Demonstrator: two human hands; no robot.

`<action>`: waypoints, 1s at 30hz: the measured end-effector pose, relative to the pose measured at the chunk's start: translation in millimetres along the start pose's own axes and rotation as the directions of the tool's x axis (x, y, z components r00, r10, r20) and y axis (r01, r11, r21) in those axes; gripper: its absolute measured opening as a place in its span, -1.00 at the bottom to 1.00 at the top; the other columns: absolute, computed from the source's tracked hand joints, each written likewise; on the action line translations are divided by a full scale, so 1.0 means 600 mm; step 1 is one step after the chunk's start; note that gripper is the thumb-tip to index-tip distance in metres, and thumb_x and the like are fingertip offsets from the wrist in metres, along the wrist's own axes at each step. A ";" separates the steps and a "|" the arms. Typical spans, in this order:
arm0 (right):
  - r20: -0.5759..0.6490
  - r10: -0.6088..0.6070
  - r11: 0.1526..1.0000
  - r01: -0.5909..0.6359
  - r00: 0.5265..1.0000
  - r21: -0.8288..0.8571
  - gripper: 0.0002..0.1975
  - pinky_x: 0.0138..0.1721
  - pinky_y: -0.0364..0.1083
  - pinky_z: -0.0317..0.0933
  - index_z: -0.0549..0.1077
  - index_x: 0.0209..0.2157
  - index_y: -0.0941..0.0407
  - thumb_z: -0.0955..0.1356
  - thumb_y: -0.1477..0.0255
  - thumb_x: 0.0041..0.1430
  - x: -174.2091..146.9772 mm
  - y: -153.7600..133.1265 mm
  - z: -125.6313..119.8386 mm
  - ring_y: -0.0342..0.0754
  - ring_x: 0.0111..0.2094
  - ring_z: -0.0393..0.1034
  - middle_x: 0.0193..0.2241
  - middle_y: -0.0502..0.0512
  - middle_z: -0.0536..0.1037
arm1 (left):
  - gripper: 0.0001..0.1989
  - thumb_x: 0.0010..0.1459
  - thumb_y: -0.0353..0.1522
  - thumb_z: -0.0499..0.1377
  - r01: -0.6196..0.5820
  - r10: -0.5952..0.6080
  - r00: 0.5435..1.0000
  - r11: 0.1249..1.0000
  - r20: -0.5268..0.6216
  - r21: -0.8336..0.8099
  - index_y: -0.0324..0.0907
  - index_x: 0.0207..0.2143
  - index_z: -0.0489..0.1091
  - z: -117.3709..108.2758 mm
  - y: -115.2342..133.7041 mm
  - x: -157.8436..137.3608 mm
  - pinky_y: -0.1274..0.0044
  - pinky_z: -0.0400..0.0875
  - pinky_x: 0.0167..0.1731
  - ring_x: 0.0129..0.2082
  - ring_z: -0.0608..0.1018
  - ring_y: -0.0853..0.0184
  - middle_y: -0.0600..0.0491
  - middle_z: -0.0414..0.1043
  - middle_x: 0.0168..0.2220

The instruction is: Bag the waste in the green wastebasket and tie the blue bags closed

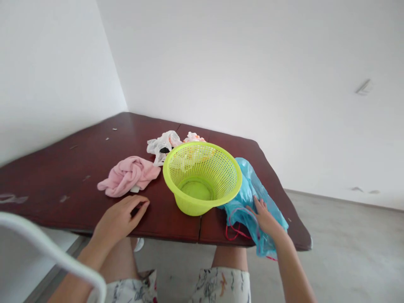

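A lime-green plastic basket (202,206) with mesh sides stands upright near the table's front edge, with nothing visible in it. My right hand (265,216) lies on a crumpled blue plastic bag (248,185) to its right, fingers spread and not gripping. The bag has pink drawstrings (232,233) and partly hangs over the edge. My left hand (123,214) rests at the front edge, left of the basket, with fingers curled and thumb meeting the index fingertip; nothing shows in it. Just beyond it lies a bunched pink cloth (129,174).
Behind the basket are a crumpled white plastic bag (162,145) with something black at it, and another white-and-orange bag (193,137), partly hidden. Small scraps dot the dark red table (91,151). White walls border its back and left. A white curved bar (47,248) crosses the lower left.
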State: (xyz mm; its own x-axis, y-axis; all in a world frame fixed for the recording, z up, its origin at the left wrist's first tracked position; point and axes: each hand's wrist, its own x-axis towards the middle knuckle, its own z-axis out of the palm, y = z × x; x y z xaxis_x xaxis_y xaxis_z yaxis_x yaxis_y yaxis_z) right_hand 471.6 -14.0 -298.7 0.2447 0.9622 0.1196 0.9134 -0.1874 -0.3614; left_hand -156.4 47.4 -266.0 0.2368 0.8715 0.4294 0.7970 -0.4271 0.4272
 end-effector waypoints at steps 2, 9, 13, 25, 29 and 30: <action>0.021 0.136 0.991 -0.136 0.991 0.017 -0.15 0.56 0.57 0.17 0.37 0.65 0.13 0.19 -0.04 0.57 -0.016 0.005 0.023 0.52 0.69 0.18 0.62 0.57 0.36 | -0.52 0.62 0.06 0.10 0.020 -0.020 1.000 1.000 0.005 0.019 -0.02 -0.07 0.69 -0.001 0.003 0.000 0.27 0.65 0.04 -0.06 0.81 0.01 -0.06 0.82 -0.03; -0.174 0.273 0.940 -0.224 0.946 0.258 -0.21 0.63 0.62 -0.01 0.60 0.41 0.24 0.17 0.08 0.45 0.039 0.027 0.007 0.53 0.67 0.22 0.53 0.60 0.49 | -0.58 0.63 0.01 0.13 0.032 -0.034 0.998 0.999 0.048 0.026 -0.02 -0.02 0.68 -0.005 0.005 -0.001 0.32 0.62 0.06 -0.03 0.81 0.04 -0.04 0.81 -0.01; -0.293 0.295 0.924 -0.194 0.909 0.330 -0.33 0.51 0.46 0.33 0.67 0.27 0.19 0.20 0.10 0.45 0.040 -0.002 -0.053 0.42 0.45 0.53 0.30 0.52 0.70 | -0.58 0.62 0.01 0.13 0.047 -0.047 0.998 0.999 0.037 0.009 -0.02 -0.03 0.67 -0.005 0.004 -0.002 0.33 0.63 0.00 -0.07 0.80 0.06 -0.03 0.80 -0.01; -0.100 0.024 0.999 -0.028 0.995 -0.039 -0.20 0.48 0.50 0.36 0.33 0.61 0.24 0.37 0.11 0.54 -0.090 -0.256 -0.016 0.56 0.44 0.54 0.42 0.60 0.59 | -0.59 0.63 0.00 0.11 0.071 -0.072 0.997 0.997 0.038 0.007 -0.02 -0.01 0.64 -0.006 0.008 -0.001 0.31 0.63 0.09 0.00 0.79 0.04 -0.04 0.81 0.02; -0.173 0.099 0.971 -0.133 0.980 -0.198 -0.24 0.24 0.36 0.55 0.42 0.56 0.28 0.38 0.10 0.57 -0.054 -0.217 0.014 0.53 0.23 0.67 0.22 0.67 0.66 | -0.60 0.66 -0.02 0.09 0.041 -0.041 0.997 0.999 0.064 0.013 -0.01 -0.01 0.64 -0.011 0.011 -0.001 0.31 0.63 0.09 -0.01 0.79 0.05 -0.03 0.80 0.02; -0.184 0.098 0.968 -0.136 0.978 -0.212 -0.35 0.19 0.33 0.56 0.53 0.48 0.23 0.37 0.15 0.57 -0.046 -0.208 0.010 0.48 0.16 0.70 0.16 0.63 0.69 | -0.61 0.67 -0.03 0.09 0.034 -0.035 0.997 0.999 0.067 0.012 0.00 -0.01 0.64 -0.013 0.011 -0.002 0.31 0.63 0.10 -0.01 0.79 0.05 -0.03 0.80 0.02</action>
State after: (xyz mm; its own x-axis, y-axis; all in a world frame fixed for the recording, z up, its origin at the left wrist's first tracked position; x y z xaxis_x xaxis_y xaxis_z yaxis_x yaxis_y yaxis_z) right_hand 348.7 -15.7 -262.4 0.3884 0.8864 0.2518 0.9194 -0.3544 -0.1704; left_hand -155.4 41.7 -257.5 0.2458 0.9001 0.3596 0.8112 -0.3941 0.4320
